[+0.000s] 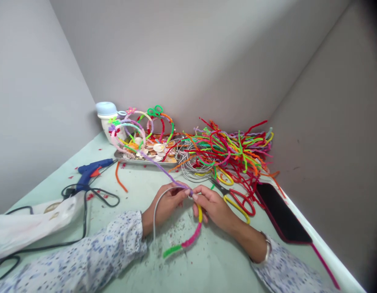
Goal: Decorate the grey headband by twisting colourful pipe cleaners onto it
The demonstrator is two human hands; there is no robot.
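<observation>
Between my two hands is a curved headband (154, 219), its left half bare grey and its right half wrapped in yellow, pink and green pipe cleaner. A purple pipe cleaner (160, 167) runs from my fingers up and left toward the tray. My left hand (170, 199) pinches the band and purple strand near the top of the arc. Close beside it, my right hand (211, 203) pinches the band where the purple meets the yellow. The fingertips of both hands nearly touch. Exactly which strand each finger presses is partly hidden.
A metal tray (170, 163) of shells and finished fuzzy headbands (142, 126) stands behind, beside a white bottle (106, 118). Right lie piled pipe cleaners (234, 146), grey bands (194, 162), scissors (241, 202) and a phone (282, 213). Left are a blue glue gun (87, 173) and plastic bag (38, 224).
</observation>
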